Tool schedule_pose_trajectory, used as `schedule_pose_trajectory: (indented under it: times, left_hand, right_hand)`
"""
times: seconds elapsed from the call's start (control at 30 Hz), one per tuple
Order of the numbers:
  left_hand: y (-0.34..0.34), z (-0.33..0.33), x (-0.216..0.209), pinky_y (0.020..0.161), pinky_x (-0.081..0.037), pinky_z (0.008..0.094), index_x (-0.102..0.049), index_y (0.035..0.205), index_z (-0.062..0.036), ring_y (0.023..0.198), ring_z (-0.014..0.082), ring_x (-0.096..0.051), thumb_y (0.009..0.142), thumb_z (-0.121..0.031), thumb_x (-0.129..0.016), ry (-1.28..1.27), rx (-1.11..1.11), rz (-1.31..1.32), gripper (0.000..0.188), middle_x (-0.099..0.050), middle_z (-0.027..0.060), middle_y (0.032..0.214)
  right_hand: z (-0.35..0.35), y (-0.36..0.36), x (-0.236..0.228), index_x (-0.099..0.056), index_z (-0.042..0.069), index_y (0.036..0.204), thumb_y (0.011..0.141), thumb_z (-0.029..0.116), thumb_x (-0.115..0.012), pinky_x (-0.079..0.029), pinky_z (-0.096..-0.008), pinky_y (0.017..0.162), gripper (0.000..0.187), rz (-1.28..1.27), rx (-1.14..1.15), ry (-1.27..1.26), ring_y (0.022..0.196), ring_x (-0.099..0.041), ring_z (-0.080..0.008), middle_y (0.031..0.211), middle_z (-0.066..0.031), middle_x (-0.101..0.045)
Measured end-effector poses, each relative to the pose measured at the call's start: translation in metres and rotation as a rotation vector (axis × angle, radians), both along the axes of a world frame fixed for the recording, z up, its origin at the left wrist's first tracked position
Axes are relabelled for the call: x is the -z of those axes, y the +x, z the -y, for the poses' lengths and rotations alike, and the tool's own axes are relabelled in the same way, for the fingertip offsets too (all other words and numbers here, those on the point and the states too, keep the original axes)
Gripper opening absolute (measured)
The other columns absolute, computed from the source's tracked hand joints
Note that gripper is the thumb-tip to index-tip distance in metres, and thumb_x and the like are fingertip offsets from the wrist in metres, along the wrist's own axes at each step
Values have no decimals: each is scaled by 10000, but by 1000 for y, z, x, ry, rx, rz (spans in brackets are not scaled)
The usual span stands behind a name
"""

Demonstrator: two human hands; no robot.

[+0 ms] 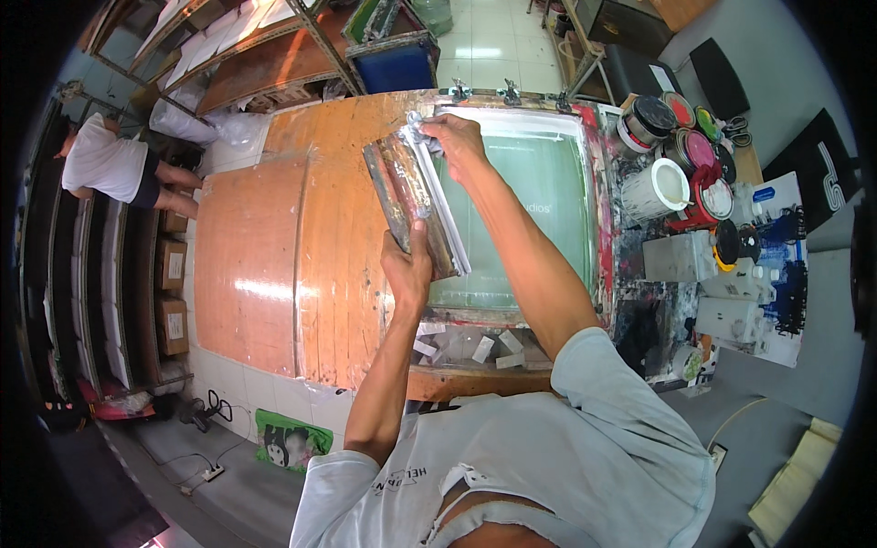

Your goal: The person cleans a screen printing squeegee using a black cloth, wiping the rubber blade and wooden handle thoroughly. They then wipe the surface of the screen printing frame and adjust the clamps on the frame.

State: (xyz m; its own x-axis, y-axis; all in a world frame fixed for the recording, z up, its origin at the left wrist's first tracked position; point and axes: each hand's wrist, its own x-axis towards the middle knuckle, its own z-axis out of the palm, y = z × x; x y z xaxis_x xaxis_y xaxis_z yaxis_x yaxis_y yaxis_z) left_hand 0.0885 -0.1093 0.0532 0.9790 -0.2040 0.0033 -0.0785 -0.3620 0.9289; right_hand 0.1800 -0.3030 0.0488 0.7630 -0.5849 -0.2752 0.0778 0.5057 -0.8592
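A wide squeegee (pixel 395 194) with a worn, stained wooden handle is tilted over the left edge of the printing screen. My left hand (pixel 408 267) grips its near part, thumb lying on top of the wood. White ink shows along the squeegee's right edge. At the far end, my right hand (pixel 457 142) pinches a crumpled whitish rag (pixel 417 126) against that edge. Beneath both hands, to the right, lies the screen with its green mesh (pixel 525 205), faint lettering in it and white ink across its far end.
Ink tubs and an open white bucket (pixel 656 190) crowd the right side, beside plastic jugs (pixel 729 320). Clamps (pixel 510 91) stand at the screen's far edge. Left lies a brown board (pixel 248 265) on the wooden table (pixel 340 274). Another person (pixel 114 157) bends by the left shelves.
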Motion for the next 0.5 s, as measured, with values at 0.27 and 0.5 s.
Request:
schedule_pose_trajectory:
  times: [0.27, 0.5]
  left_hand:
    - [37, 5, 32, 744, -500, 363, -608, 1070, 117, 788, 188, -588, 985, -318, -637, -136, -110, -113, 444, -667, 166, 873]
    - [69, 22, 20, 621, -502, 371, -618, 1001, 94, 692, 184, -594, 978, -322, -664, -202, -225, -71, 419, -655, 140, 801]
  right_hand:
    - [-31, -28, -17, -707, 15, 779, 764, 53, -771, -434, -274, 621, 77, -260, -96, -123, 648, -550, -121, 739, -51, -672]
    - [-53, -69, 17, -708, -21, 792, 755, 21, -753, -416, -300, 538, 72, -114, -25, -136, 593, -531, -116, 697, -52, -643]
